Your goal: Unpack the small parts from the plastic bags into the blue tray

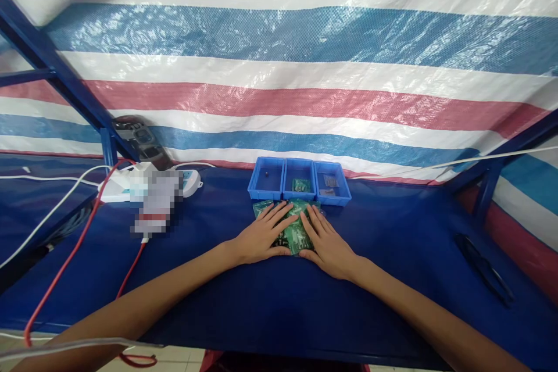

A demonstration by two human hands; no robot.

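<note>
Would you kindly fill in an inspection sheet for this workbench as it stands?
Surface: blue table cover, smooth.
Job's things: green packets piled in front of three blue bins; the middle bin holds more green packets.
Clutter: black tool far right; dark device back left.
Hands: left hand and right hand open, flat on the pile.
Cables: red cable, white cable, power strip at left.
Surroundings: striped tarp, blue frame.

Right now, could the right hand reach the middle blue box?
Probably yes. The right hand lies flat on the green packets, and the middle blue box sits just behind them with its top open. Nothing stands between them.
</note>
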